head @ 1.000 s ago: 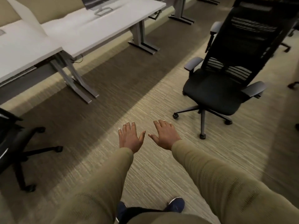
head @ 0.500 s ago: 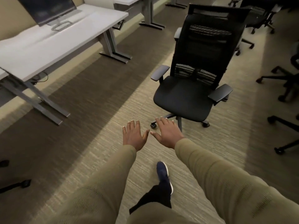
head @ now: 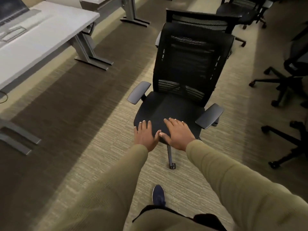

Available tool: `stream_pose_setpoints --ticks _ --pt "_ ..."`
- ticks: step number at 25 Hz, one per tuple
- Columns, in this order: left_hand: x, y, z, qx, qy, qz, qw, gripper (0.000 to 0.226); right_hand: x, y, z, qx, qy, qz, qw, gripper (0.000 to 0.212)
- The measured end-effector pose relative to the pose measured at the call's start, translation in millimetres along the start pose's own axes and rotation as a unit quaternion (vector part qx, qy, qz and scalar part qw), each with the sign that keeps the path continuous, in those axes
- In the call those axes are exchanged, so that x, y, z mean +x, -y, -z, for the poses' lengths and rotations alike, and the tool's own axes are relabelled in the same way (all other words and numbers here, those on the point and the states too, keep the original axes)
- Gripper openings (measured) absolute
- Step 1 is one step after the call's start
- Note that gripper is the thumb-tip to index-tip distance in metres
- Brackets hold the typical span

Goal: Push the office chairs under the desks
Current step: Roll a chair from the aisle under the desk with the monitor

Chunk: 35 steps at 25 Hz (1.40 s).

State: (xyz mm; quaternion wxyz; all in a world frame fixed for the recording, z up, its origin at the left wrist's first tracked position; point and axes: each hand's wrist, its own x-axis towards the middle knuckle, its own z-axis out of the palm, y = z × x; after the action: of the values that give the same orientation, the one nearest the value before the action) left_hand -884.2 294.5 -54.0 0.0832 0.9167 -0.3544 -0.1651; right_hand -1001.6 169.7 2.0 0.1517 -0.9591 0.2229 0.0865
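A black mesh-backed office chair [head: 186, 84] stands on the carpet straight ahead, its seat facing me, apart from the desks. My left hand [head: 145, 136] and my right hand [head: 177, 132] are stretched out flat, palms down, fingers spread, in front of the seat's near edge; whether they touch it I cannot tell. Neither hand holds anything. A white desk [head: 38, 45] with grey legs runs along the left wall, with a monitor [head: 10, 12] on it.
Several more black chairs stand at the right [head: 290, 84] and far back [head: 240, 12]. A second desk [head: 106, 4] follows further along the left. A strip of darker carpet [head: 70, 100] lies between the chair and the desks. My blue shoe [head: 158, 195] steps forward.
I have walked closer to the chair; it now fills the middle of the view and my outstretched hands have reached the front of its seat.
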Motion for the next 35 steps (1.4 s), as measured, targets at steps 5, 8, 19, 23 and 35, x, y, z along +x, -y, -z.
stream_pose_setpoints --ticks 5,8,19,23,35 --pt "63.4 -63.8 -0.8 0.014 0.015 -0.004 1.0 0.075 40.1 -75.7 27.8 0.004 -0.002 -0.005 1.0 0.074" --pt "89.0 -104.0 -9.6 0.015 0.017 0.024 0.999 0.075 61.1 -129.7 45.5 0.001 0.004 0.019 1.0 0.076" --pt "174.6 -295.9 -31.3 -0.055 -0.001 0.131 0.99 0.079 111.8 -334.8 143.0 -0.069 0.018 0.143 0.987 0.078" --pt "225.7 -330.4 -24.8 -0.059 -0.023 0.157 0.986 0.08 160.1 -370.2 175.5 -0.081 0.005 0.192 0.978 0.077" --pt "383.2 -350.4 25.0 -0.148 -0.103 0.261 0.948 0.076 363.0 -380.9 295.8 -0.194 -0.003 0.422 0.885 0.063"
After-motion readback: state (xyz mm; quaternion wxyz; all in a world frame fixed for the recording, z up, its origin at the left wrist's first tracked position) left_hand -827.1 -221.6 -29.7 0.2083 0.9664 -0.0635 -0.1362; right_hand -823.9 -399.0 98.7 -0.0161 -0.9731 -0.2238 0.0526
